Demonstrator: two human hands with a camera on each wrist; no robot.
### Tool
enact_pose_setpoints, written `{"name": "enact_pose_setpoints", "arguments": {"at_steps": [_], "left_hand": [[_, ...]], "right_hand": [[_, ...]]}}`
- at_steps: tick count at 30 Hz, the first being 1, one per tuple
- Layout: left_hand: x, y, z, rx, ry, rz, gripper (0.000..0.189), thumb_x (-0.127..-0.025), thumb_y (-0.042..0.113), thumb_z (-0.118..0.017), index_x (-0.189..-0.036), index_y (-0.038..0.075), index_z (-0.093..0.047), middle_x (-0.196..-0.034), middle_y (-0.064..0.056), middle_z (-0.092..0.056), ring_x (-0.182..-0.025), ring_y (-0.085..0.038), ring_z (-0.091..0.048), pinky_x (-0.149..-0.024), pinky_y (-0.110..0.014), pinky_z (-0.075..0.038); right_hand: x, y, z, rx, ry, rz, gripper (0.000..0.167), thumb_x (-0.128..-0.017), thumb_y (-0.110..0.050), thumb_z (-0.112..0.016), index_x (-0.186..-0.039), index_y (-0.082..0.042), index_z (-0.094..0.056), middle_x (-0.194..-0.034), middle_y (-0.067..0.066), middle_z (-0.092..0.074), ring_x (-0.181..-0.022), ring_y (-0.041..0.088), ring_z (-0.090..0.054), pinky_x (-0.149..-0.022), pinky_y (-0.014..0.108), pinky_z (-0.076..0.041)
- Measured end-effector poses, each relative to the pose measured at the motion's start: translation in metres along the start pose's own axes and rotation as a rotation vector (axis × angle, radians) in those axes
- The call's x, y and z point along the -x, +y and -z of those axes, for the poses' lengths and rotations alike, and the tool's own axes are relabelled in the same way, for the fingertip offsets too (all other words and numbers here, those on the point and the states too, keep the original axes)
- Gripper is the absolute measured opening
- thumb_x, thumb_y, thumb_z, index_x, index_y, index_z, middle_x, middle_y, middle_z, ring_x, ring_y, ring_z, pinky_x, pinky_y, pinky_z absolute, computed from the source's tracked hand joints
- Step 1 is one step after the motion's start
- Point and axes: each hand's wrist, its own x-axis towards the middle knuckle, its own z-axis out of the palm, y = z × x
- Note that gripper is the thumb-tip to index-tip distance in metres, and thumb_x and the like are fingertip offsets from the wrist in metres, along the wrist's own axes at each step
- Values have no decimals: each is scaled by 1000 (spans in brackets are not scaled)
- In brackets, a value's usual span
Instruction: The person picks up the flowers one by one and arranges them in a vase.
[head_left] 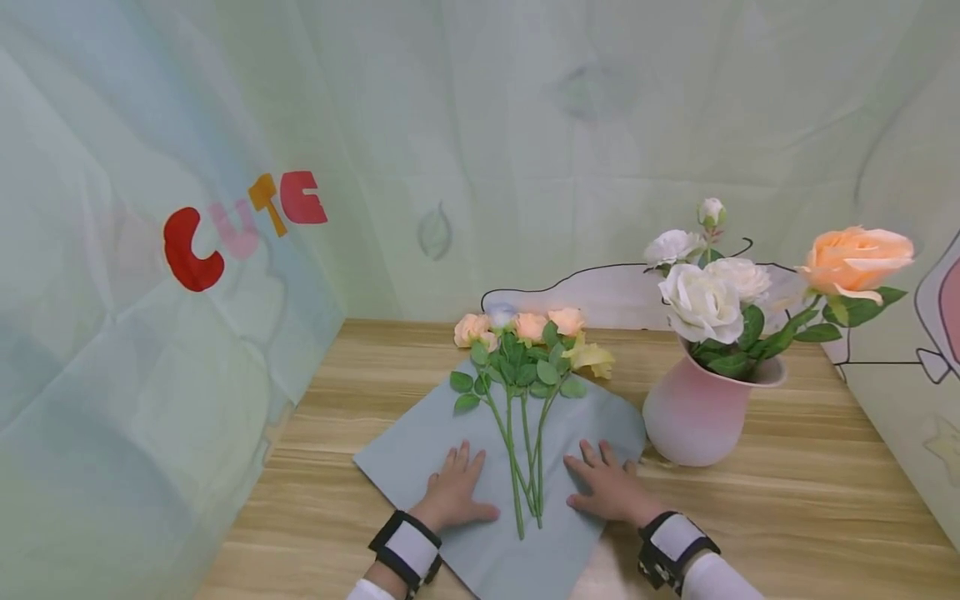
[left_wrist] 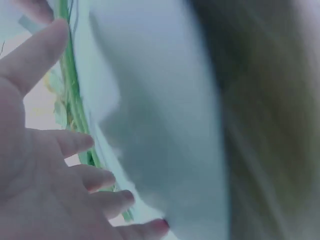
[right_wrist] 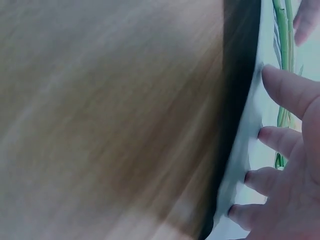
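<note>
A sheet of grey-blue wrapping paper [head_left: 495, 567] lies on the wooden table, one corner toward me. On it rests a bunch of artificial roses [head_left: 531, 327], peach, yellow and pale blue, their green stems [head_left: 519, 467] crossing and pointing at me. My left hand [head_left: 454, 490] is spread on the paper left of the stems, its thumb toward them. To their right, my right hand [head_left: 611, 485] touches the paper with straight, spread fingers near its right edge. In the left wrist view the fingertips [left_wrist: 126, 196] meet the paper; the right wrist view shows fingertips [right_wrist: 252, 177] along it too.
A pink and white vase [head_left: 697, 412] stands right of the paper, close to its right corner. It holds white roses [head_left: 701, 302] and a large peach rose [head_left: 855, 262] leaning right. A printed cloth backdrop [head_left: 525, 167] rises behind the wooden table [head_left: 825, 500] and along both sides.
</note>
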Motion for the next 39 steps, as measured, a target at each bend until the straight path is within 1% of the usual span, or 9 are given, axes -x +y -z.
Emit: {"name": "enact_pose_setpoints", "arguments": {"at_steps": [3, 8, 12, 14, 18, 23, 30, 35, 39], "left_hand": [[1, 4, -3, -23, -24, 25, 93, -65, 51, -69, -136, 6, -31, -144, -25, -14, -131, -45, -11, -92, -68, -19], [3, 7, -4, -43, -31, 47, 94, -63, 50, -71, -136, 6, -32, -144, -25, -14, -131, -45, -10, -92, -68, -18], [4, 11, -1, -43, -36, 57, 93, -63, 48, -72, -136, 6, -32, -144, -25, -13, -131, -45, -9, -93, -68, -17], [4, 13, 0, -40, -38, 59, 93, -63, 48, -72, -136, 6, -31, -144, -25, -13, -131, -45, -9, -94, -67, -17], [4, 14, -2, -35, -30, 55, 98, -61, 51, -72, -136, 5, -30, -144, -26, -11, -131, -46, -7, -94, -67, -16], [4, 16, -3, -22, -26, 58, 102, -58, 53, -73, -136, 4, -29, -144, -27, -10, -131, -47, -6, -94, -68, -14], [3, 17, -5, -16, -36, 75, 101, -59, 52, -73, -137, 5, -29, -144, -26, -10, -132, -46, -5, -95, -68, -12], [3, 14, -7, -13, -38, 76, 102, -59, 53, -73, -137, 5, -29, -145, -26, -9, -132, -46, -4, -94, -68, -12], [2, 13, -9, -12, -33, 74, 102, -59, 53, -73, -137, 5, -29, -145, -26, -9, -132, -46, -4, -94, -69, -12]], "right_hand": [[-3, -1, 0, -1, 40, 3, 53, -82, -43, -56, -127, -17, -47, -140, 18, -32, -127, 46, -22, -88, 70, -22], [-9, -1, 0, 40, 157, 21, 43, -81, -39, -59, -114, -11, -57, -128, 15, -48, -116, 43, -40, -84, 63, -34], [-14, -1, 3, 74, 224, 32, 37, -80, -37, -61, -104, -9, -62, -111, 10, -57, -101, 35, -51, -80, 51, -42], [-16, -2, 3, 74, 247, 25, 33, -79, -35, -61, -99, -9, -63, -101, 8, -58, -94, 31, -53, -77, 47, -44], [-24, -6, 4, 63, 287, -4, 26, -78, -32, -62, -91, -9, -65, -85, 5, -58, -80, 25, -55, -66, 40, -45], [-37, -13, 7, -39, 316, -43, 20, -78, -27, -63, -82, -8, -66, -74, 5, -58, -67, 18, -54, -58, 32, -43], [-51, -26, 7, -240, 288, -119, 18, -81, -25, -59, -75, -9, -65, -70, 2, -62, -60, 11, -52, -53, 27, -41], [-59, -28, -1, -291, 291, -206, 23, -81, -31, -59, -70, -11, -63, -62, -2, -57, -54, 11, -46, -47, 24, -35], [-64, -30, -6, -304, 303, -275, 34, -78, -42, -59, -65, -11, -58, -57, -1, -52, -51, 13, -45, -45, 25, -31]]}}
